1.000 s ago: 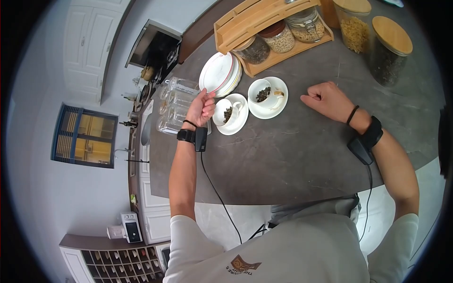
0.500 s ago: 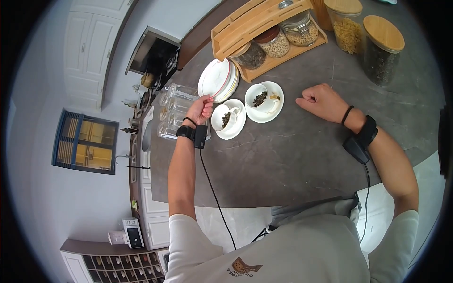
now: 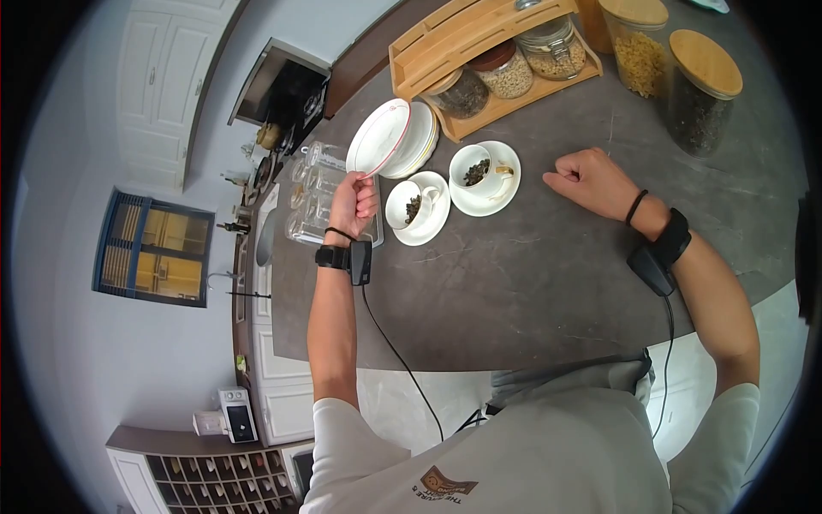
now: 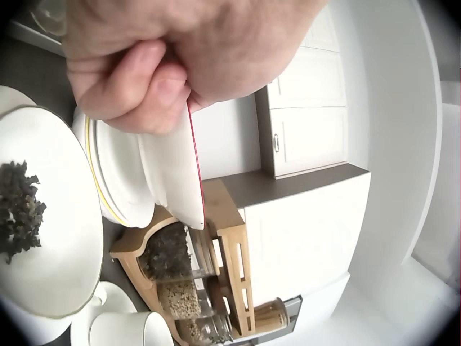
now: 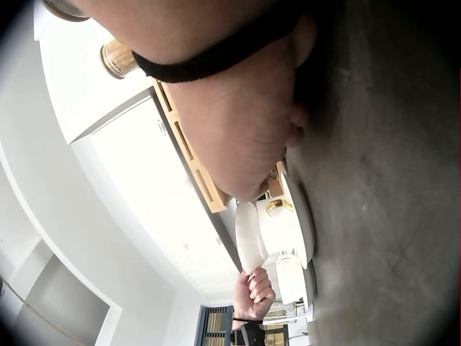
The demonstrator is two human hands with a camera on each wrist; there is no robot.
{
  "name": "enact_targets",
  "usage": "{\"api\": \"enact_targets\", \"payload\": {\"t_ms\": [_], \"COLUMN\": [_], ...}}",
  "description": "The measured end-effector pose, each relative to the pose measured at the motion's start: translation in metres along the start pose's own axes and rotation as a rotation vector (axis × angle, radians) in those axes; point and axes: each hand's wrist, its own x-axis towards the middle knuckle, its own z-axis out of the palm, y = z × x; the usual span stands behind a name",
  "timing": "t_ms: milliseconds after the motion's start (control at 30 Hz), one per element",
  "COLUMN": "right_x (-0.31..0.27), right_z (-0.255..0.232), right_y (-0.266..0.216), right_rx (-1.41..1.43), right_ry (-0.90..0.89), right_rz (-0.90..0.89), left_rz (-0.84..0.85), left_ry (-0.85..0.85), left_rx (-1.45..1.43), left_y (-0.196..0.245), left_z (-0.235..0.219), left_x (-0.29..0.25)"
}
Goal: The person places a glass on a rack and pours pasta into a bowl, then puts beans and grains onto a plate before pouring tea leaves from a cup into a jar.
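Observation:
In the head view my left hand [image 3: 353, 206] pinches the near edge of a white plate with a red rim [image 3: 378, 137]. This plate is tilted and lifted off the stack of plates [image 3: 417, 141] beside it; from the left wrist its red rim [image 4: 197, 155] shows right by the curled fingers. My right hand [image 3: 593, 182] rests on the table with its fingers curled in and holds nothing. Between the hands stand two white cups on saucers, a left cup [image 3: 396, 204] and a right cup [image 3: 463, 158], each with dark dried leaves inside.
Clear glasses [image 3: 310, 224] stand in a tray left of my left hand. At the back is a wooden rack [image 3: 479, 116] with jars of grains. Two tall jars with wooden lids, one of pasta [image 3: 638, 64] and one dark-filled [image 3: 700, 111], stand at the back right.
My left hand has drawn the red-rimmed plate away from the stack, to the left and more upright. The right hand has stayed at its place on the table.

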Motion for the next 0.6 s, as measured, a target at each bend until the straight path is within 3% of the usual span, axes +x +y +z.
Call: {"api": "enact_targets", "payload": {"t_ms": [100, 400, 433, 600], "right_x": [0.001, 0.002, 0.002, 0.003], "right_z": [0.000, 0.001, 0.002, 0.002], "right_y": [0.000, 0.000, 0.001, -0.003], "right_rx": [-0.005, -0.015, -0.015, -0.016], "right_ry": [-0.007, -0.036, -0.037, -0.049], "right_rz": [0.007, 0.040, 0.033, 0.078], "left_rz": [0.038, -0.002, -0.008, -0.096], "left_ry": [-0.026, 0.122, 0.196, 0.122], "left_rx": [0.023, 0.069, 0.101, 0.113], "left_y": [-0.008, -0.068, -0.075, -0.117], "left_z": [0.002, -0.013, -0.009, -0.031], "left_x": [-0.033, -0.165, -0.178, -0.215]}}
